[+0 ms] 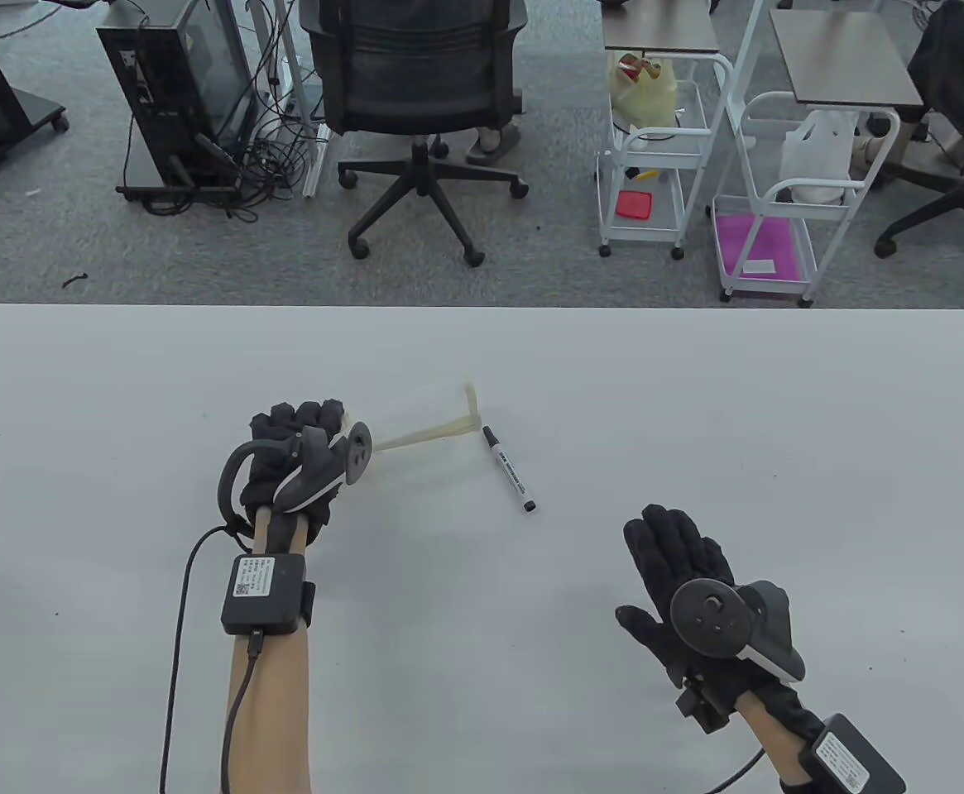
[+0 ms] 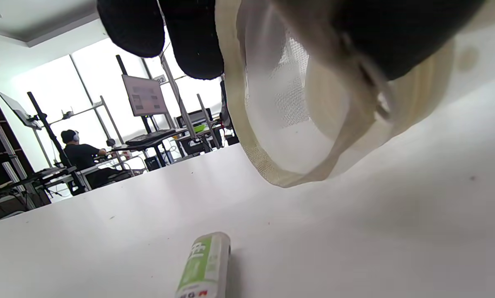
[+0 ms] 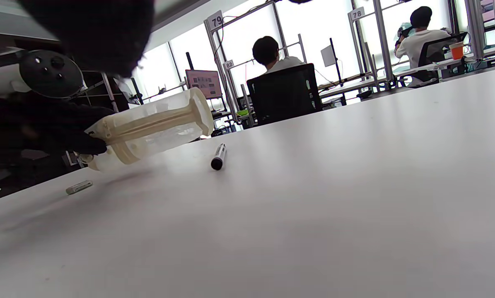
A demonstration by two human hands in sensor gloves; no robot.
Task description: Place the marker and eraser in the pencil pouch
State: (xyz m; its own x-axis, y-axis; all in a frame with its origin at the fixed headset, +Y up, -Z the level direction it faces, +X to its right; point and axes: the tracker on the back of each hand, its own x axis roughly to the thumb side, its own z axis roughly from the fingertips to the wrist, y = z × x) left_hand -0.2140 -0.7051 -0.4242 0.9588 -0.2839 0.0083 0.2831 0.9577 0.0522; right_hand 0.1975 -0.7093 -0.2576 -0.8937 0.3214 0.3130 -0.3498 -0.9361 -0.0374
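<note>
A translucent pencil pouch (image 1: pixel 428 413) with cream trim lies sideways, its left end lifted. My left hand (image 1: pixel 299 422) grips that end, and the left wrist view looks into the pouch mouth (image 2: pixel 297 124). A black marker (image 1: pixel 508 468) lies on the table just right of the pouch's far end; the right wrist view shows it (image 3: pixel 218 156) beside the pouch (image 3: pixel 156 124). A small eraser in a green and white sleeve (image 2: pixel 206 265) lies on the table below my left hand, and it shows in the right wrist view (image 3: pixel 78 187). My right hand (image 1: pixel 676 546) is open and empty, right of the marker.
The white table (image 1: pixel 697 397) ends at a far edge. Beyond it stand an office chair (image 1: pixel 424 99), a computer tower (image 1: pixel 175 91) and two white carts (image 1: pixel 655 165).
</note>
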